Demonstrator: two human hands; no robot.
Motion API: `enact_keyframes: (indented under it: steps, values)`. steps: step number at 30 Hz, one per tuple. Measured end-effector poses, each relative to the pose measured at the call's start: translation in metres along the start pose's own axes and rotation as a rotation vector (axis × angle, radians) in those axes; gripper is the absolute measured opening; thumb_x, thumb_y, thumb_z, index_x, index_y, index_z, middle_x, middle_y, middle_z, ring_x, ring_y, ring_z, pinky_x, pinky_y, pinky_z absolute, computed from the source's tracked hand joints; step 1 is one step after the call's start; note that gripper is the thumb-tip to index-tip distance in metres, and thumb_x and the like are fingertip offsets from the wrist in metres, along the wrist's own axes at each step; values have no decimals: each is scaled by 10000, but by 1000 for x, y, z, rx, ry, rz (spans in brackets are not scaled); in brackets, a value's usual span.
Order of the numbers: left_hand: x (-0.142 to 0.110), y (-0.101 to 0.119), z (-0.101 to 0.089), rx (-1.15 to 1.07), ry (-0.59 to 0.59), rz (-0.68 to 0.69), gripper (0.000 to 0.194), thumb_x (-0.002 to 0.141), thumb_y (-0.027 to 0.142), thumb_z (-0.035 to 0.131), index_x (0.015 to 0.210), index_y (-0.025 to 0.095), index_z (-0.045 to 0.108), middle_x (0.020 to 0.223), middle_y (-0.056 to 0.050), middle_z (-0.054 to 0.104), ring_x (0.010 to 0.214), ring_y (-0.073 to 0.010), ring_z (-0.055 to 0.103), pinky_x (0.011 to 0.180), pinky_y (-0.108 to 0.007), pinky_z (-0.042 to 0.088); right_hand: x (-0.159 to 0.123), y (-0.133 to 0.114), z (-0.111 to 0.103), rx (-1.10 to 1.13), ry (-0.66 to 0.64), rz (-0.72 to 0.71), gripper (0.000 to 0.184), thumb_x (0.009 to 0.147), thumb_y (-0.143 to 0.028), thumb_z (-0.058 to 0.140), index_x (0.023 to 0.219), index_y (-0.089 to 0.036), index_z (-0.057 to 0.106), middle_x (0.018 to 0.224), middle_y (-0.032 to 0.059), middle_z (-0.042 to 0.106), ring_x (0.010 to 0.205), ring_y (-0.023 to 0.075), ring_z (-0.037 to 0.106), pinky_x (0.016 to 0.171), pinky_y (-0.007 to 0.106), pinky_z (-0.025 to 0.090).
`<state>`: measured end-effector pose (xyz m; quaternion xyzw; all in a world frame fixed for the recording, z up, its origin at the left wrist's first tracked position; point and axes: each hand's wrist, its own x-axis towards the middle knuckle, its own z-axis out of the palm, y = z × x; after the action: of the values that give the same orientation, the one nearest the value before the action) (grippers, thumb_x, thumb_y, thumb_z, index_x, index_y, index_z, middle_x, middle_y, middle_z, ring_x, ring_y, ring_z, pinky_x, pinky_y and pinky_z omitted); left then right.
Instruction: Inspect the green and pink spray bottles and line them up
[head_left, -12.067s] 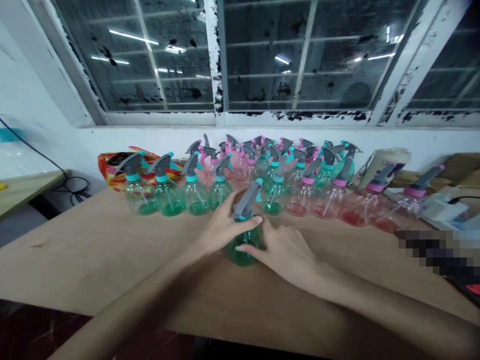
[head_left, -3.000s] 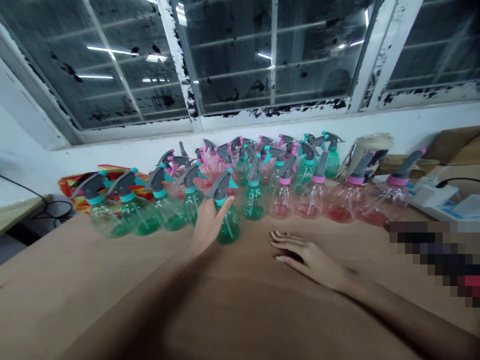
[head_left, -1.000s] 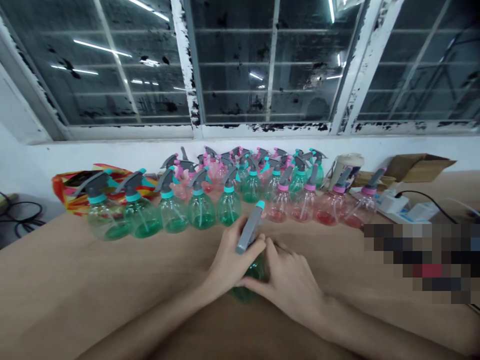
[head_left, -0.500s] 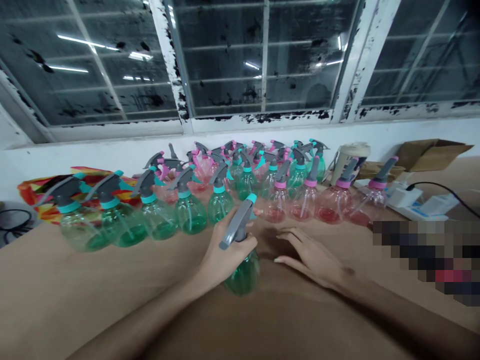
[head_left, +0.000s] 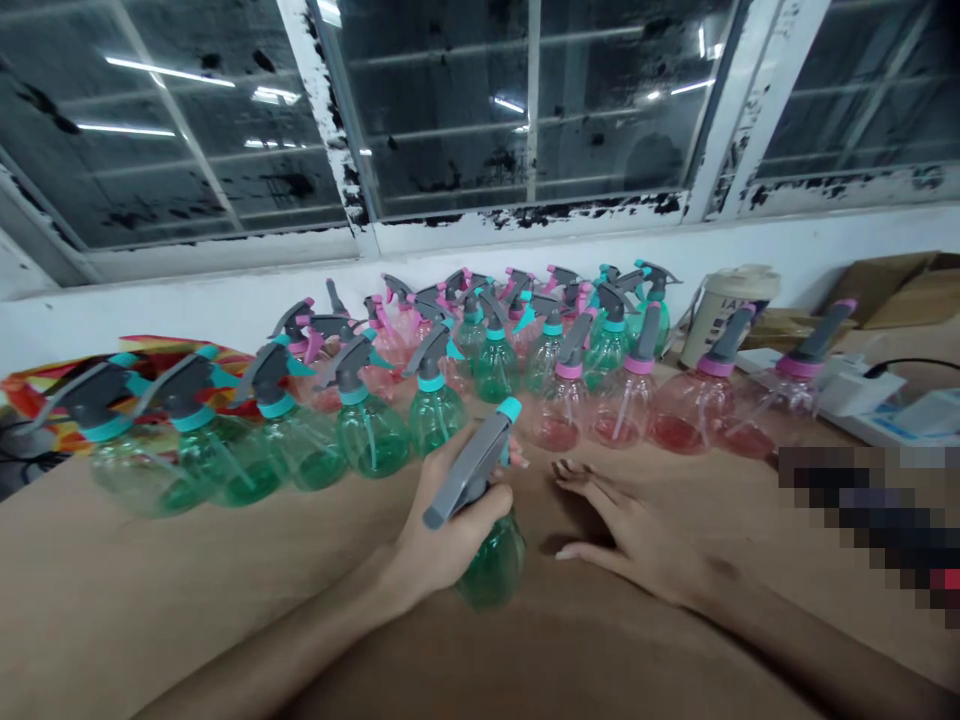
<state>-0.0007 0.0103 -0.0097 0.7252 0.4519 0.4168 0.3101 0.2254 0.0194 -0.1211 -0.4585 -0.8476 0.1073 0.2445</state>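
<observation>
Nearest, a person's bare left hand (head_left: 450, 525) has its fingers wrapped around the neck of a clear green spray bottle (head_left: 491, 572) with a grey and turquoise trigger head, at the centre front of a wooden table (head_left: 217, 560); whether its base touches the tabletop is unclear. Just to its right, the right hand (head_left: 637, 530) hovers over or rests on the table, palm down, its fingers loosely spread.

Beyond the hands runs a row: five green bottles (head_left: 373, 437) on the left, four pink bottles (head_left: 690, 412) on the right, each holding a little liquid. Behind them crowds a cluster of more bottles (head_left: 496, 362), pink and green.

A colourful bag (head_left: 161, 350) lies at far left; at right are a power strip (head_left: 877, 422), a pale lidded cup (head_left: 724, 318) and a cardboard box (head_left: 892, 290). Farthest stands a barred, dark window (head_left: 600, 110) with peeling paint.
</observation>
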Motion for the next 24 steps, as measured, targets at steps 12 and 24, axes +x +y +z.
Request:
enact_keyframes:
  steps: [12,24]
  values:
    - [0,2,0,142,59,-3,126,673,249,497,771,262,576,525,52,386,476,-139,372,462,-278,397,-5,8,0,-18,-29,-30,694,841,-564,510,1416,-219,332,1464,106,387,1350,268,332,1095,507,308]
    - [-1,0,3,180,72,10,317,679,201,494,961,265,624,538,61,432,450,-128,359,475,-271,401,-5,7,-6,0,-45,-17,624,880,-527,472,1418,-240,340,1456,85,403,1347,254,339,1102,503,295]
